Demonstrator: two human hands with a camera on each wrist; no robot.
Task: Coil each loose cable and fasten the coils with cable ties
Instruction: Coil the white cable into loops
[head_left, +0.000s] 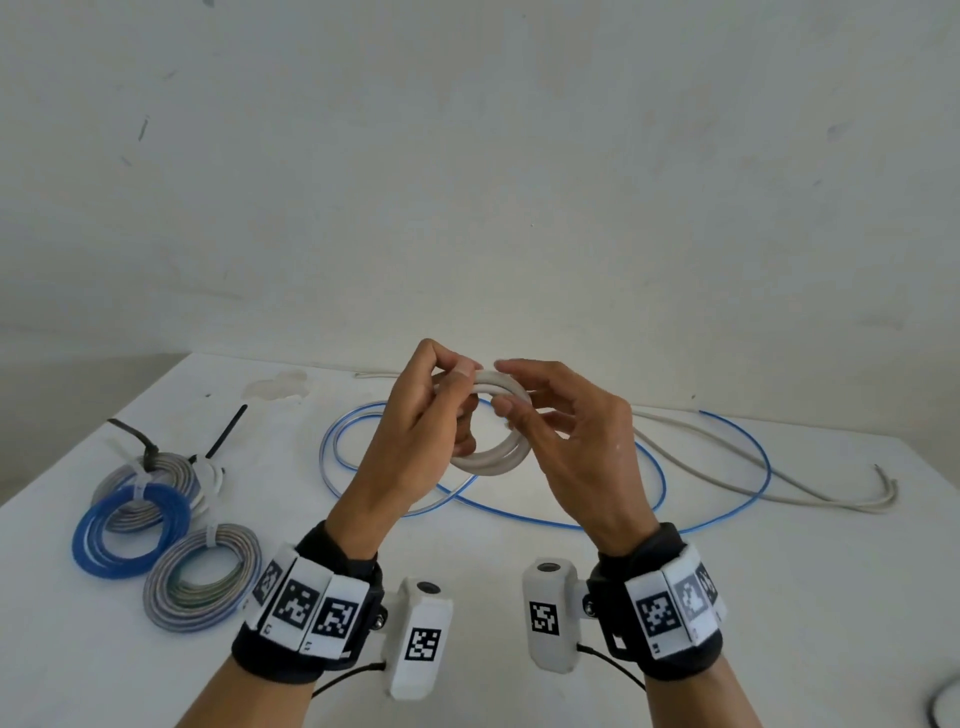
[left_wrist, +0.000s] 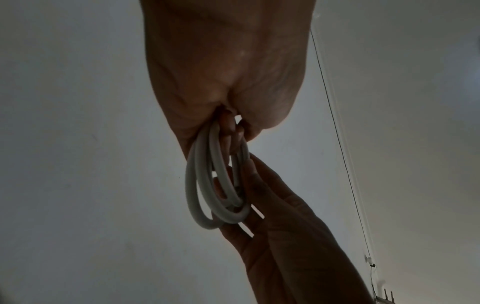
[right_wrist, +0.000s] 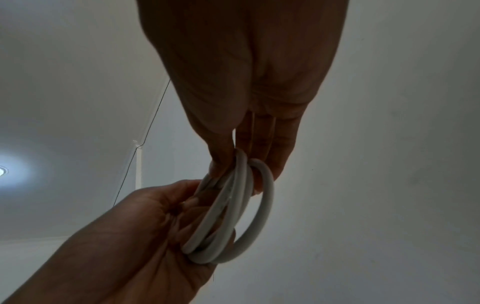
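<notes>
Both hands hold a small round coil of white plastic cable (head_left: 491, 457) above the surface (head_left: 675, 597), its ring standing roughly upright, facing the person; left hand (head_left: 415, 436) grips its left side; right hand (head_left: 576, 441) pinches its right side.

The head view is evenly and softly lit, with faint shadows under the coils on the white table (head_left: 675, 597) and straight lines bowed toward the edges by the wide lens. Both wrist views are dim and grainy: the palms are backlit into near silhouette, and a ceiling lamp (right_wrist: 2, 170) (far left edge) flares into a pale halo.
</notes>
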